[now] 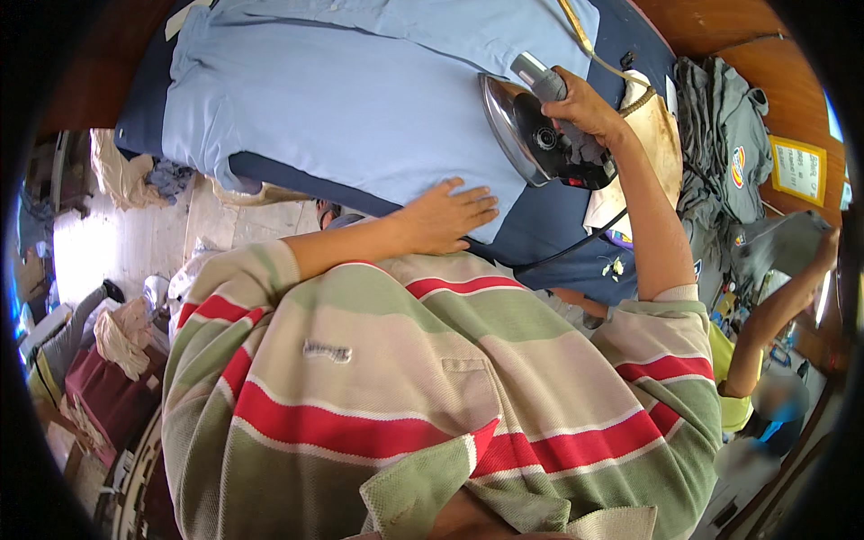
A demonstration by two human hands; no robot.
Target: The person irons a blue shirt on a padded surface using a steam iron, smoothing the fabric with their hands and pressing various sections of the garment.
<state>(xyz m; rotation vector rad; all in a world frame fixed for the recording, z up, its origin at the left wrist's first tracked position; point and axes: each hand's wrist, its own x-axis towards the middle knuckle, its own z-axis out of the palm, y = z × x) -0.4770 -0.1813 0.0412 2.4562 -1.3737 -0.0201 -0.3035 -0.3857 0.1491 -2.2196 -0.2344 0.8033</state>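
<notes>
Evidently, our right hand (583, 110) is wrapped round the grey handle (544, 83) of a black-and-silver metal iron (520, 126) at one o'clock, a grip that likely gives control over its weight. Our left hand (448, 216) grips nothing; it lies palm-down, fingers apart, on the near edge of a light-blue fabric garment (342, 108) at twelve o'clock, presumably keeping it flat. The dark-blue cloth-covered table (551, 225) beneath probably cushions it. Just beyond the iron, at two o'clock, sits a stained cream cloth (659, 135), perhaps protecting the surface; dark-grey garments (706, 117) rest farther out, apparently kept aside.
</notes>
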